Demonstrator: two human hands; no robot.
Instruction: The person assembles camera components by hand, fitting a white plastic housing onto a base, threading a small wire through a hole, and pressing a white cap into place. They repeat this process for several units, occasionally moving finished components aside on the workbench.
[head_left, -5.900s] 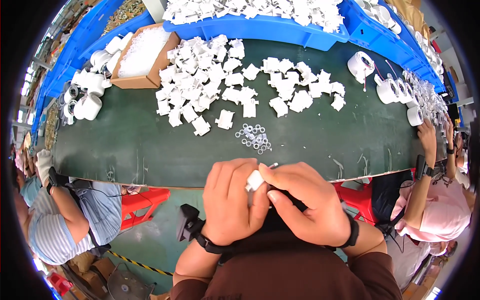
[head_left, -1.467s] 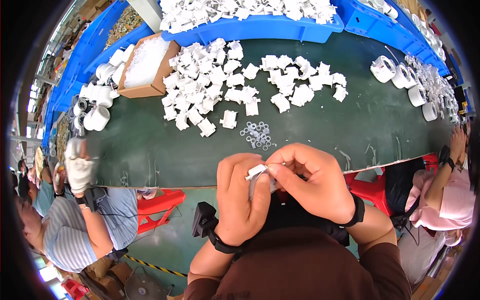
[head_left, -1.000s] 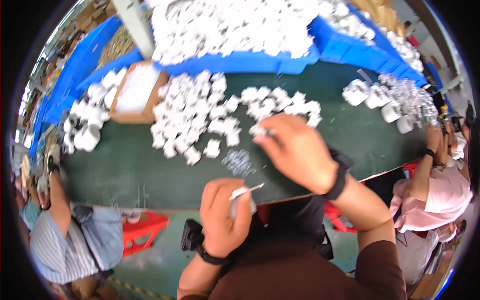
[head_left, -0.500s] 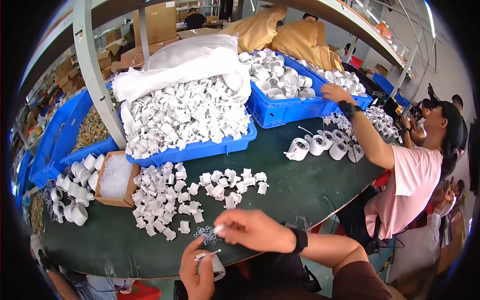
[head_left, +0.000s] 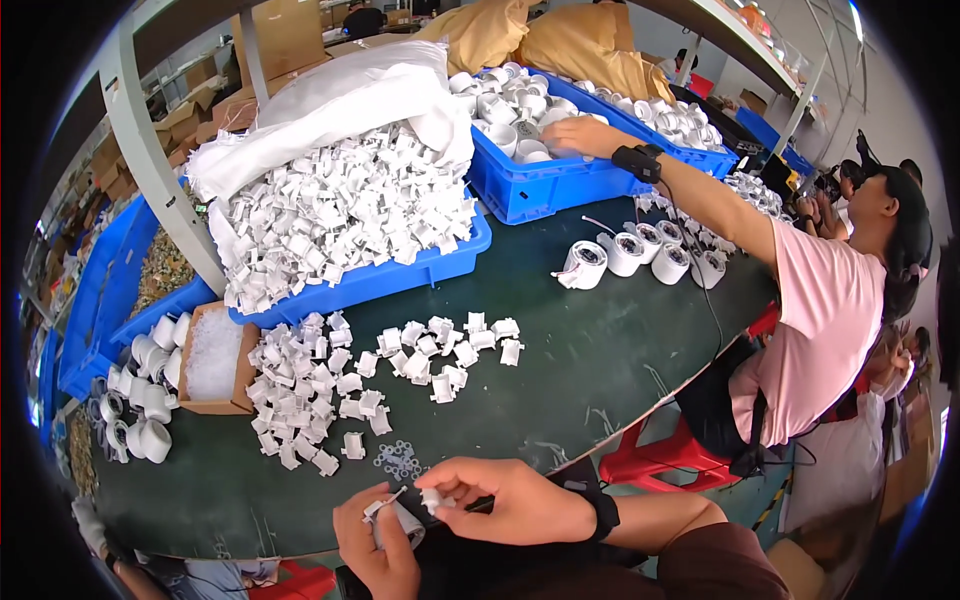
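Observation:
Near the table's front edge, my left hand [head_left: 372, 545] is closed round a white cylindrical housing [head_left: 408, 526], with a thin light strip sticking out at its top. Close beside it, my right hand [head_left: 515, 500] pinches a small white plastic part [head_left: 432, 499] between thumb and fingers. That part is at the housing's upper right; whether they touch I cannot tell. Just beyond my hands lies a cluster of small grey rings [head_left: 397, 460]. White plastic clips [head_left: 295, 390] are heaped behind the rings, and a looser group of them [head_left: 445, 350] spreads to the right.
A blue crate [head_left: 440, 262] overflows with white clips. Another blue crate [head_left: 530, 200] holds white cups, where a co-worker's hand [head_left: 585, 137] reaches in. Finished-looking white cylinders [head_left: 582, 265] stand at the right. A cardboard box [head_left: 215, 405] and more white cylinders [head_left: 150, 440] sit at the left.
My right hand has come down closer to the housing in my left hand, bringing the small white part with it. The co-worker's hand has moved left into the crate of cups. The view has shifted.

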